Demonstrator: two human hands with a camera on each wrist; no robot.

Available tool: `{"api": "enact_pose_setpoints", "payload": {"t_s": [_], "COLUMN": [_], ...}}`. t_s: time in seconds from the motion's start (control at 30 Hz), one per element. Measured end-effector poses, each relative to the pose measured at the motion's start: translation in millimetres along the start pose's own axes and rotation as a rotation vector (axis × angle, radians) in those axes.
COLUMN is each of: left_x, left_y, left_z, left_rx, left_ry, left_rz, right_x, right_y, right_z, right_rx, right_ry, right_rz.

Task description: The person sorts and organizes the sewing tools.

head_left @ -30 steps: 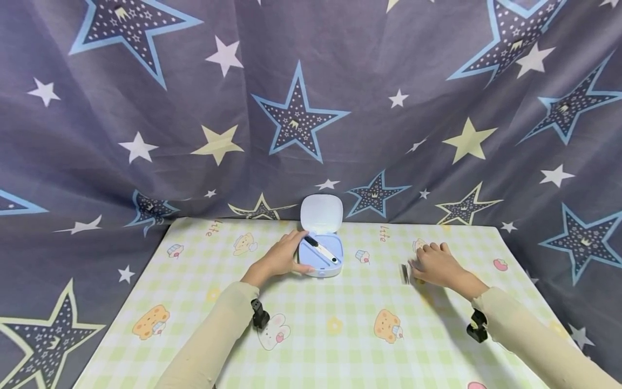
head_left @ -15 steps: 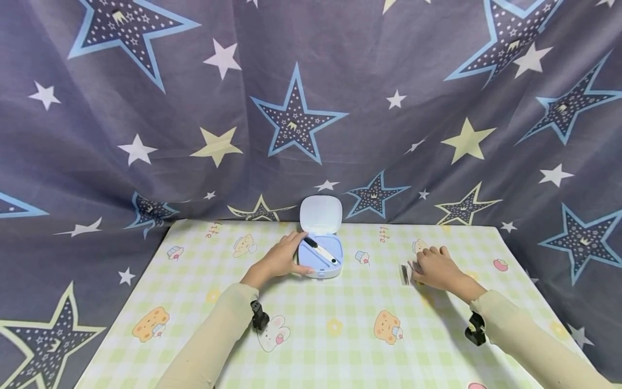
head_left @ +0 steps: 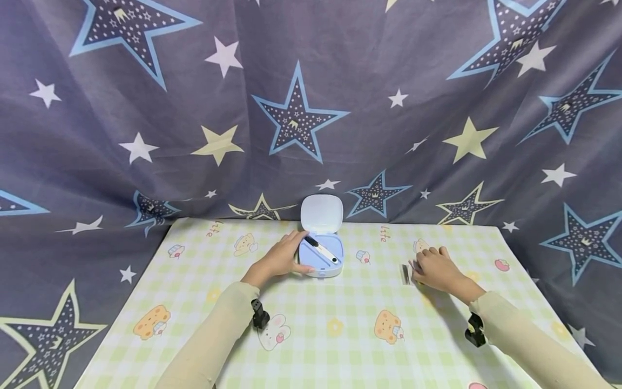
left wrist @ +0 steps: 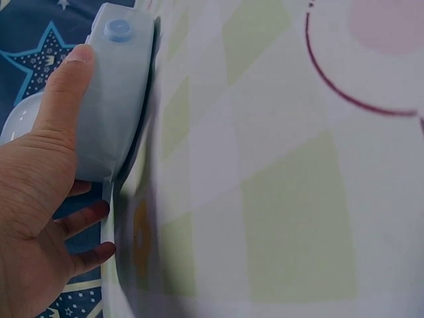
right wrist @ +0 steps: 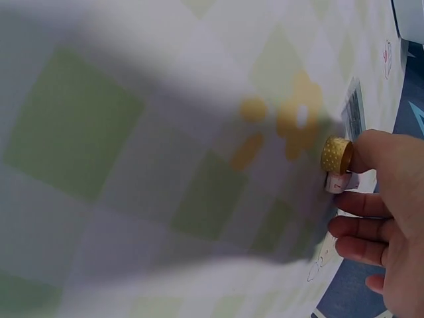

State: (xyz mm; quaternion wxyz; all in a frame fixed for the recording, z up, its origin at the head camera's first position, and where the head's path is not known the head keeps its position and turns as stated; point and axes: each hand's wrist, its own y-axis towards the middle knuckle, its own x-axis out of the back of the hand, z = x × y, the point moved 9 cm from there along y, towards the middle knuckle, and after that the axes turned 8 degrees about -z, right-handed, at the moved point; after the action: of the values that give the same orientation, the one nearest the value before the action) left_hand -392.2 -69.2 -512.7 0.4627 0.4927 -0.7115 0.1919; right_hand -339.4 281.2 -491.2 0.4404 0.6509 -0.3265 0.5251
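My left hand [head_left: 279,256] grips the left side of a small light blue hinged box [head_left: 318,274], its thumb along the front near the round button [left wrist: 119,30]. The box lid [head_left: 322,213] stands up. On the blue inner tray lies a slim white tool with a black end [head_left: 323,252]. At the right, my right hand [head_left: 439,270] has thumb and index finger around a small rolled tape measure [right wrist: 338,182]. A gold dimpled thimble [right wrist: 336,155] sits against the roll by the thumb. A flat clear packet with dark slivers [head_left: 405,274] lies just left of the fingertips.
A checked cloth with cartoon prints covers the table [head_left: 335,351]. Its back edge meets a dark curtain with stars [head_left: 194,108]. A black camera is worn at each wrist.
My right hand shifts very slightly at the packet and roll, its fingers moving a little. The left hand and box stay in place.
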Motion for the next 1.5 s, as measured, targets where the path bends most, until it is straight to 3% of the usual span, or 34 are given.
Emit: {"api": "enact_pose_setpoints", "payload": {"t_s": [0.33, 0.7, 1.3, 1.5], "left_x": [1.1, 0.5, 1.6, 4.1], "left_y": [2.6, 5.6, 0.6, 2.7], "left_z": [-2.0, -2.5, -5.4, -6.6], "left_rx": [-0.012, -0.023, -0.032, -0.034], "left_ry": [0.0, -0.007, -0.043, -0.008], "left_rz": [-0.003, -0.002, 0.002, 0.008], "right_x": [-3.2, 1.8, -2.4, 2.1], "right_y": [4.4, 4.1, 3.2, 3.7], "right_z": [-4.3, -2.1, -1.7, 0.3], "right_rx": [-0.041, -0.066, -0.128, -0.112], "right_ry": [0.029, 0.097, 0.16, 0.144], "right_rz": [-0.005, -0.065, -0.048, -0.084]}}
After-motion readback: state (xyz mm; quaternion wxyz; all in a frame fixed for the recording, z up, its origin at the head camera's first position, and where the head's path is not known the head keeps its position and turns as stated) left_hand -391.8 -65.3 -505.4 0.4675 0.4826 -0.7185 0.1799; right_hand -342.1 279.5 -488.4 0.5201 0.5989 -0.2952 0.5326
